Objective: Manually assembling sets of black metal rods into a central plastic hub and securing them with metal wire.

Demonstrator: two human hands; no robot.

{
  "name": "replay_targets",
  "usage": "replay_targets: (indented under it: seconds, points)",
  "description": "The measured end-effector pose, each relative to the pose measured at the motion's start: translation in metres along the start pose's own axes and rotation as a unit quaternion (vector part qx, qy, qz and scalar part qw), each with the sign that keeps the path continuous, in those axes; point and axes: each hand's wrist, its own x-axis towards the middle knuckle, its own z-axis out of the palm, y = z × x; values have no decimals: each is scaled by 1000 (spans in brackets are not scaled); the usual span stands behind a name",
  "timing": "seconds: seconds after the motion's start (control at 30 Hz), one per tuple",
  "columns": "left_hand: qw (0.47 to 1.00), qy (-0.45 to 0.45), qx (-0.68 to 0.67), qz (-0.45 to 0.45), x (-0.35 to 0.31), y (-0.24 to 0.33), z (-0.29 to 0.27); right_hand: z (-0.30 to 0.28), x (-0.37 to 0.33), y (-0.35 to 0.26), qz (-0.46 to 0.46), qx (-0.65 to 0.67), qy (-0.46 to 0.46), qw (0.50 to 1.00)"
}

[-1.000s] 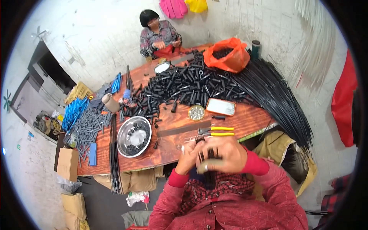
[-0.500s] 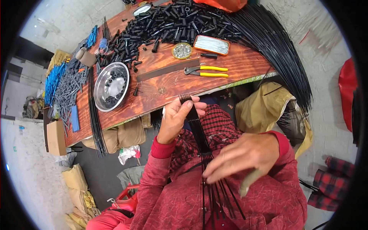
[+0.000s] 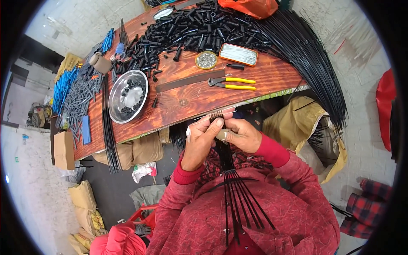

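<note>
A flat row of thin black rods (image 3: 226, 160), like umbrella ribs, hangs toward my lap in front of the table edge. My left hand (image 3: 198, 143) closes on its upper end, thumb across the front. From the other side my right hand (image 3: 245, 135) grips the same end, its greyish thumb pressed near the left one. A thin wire (image 3: 232, 112) crosses the rod tips above my fingers. Lower down the rods spread into a fan over my red jacket (image 3: 199, 216). My palms hide part of the upper rods.
On the wooden table (image 3: 187, 93) lie yellow-handled pliers (image 3: 238, 83), a flat metal bar (image 3: 191, 80), a round dish of small metal pieces (image 3: 206, 60) and a tray of pins (image 3: 239, 55). A clear bowl (image 3: 142, 102) holds black rings. Black tubes (image 3: 199, 32) are heaped behind.
My right hand has risen from the fanned lower rods to the upper end and now grips it beside my left hand. The wire across the tips shows more plainly.
</note>
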Motion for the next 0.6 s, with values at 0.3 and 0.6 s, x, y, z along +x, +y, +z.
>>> replay_targets:
  seconds: [0.3,0.6]
  points:
    - [992,81,-93,13,-10,4,-13,10,4,-8,-35,-128,59,989]
    - [987,130,-55,78,5,-9,-30,6,15,-16,-4,-42,11,999]
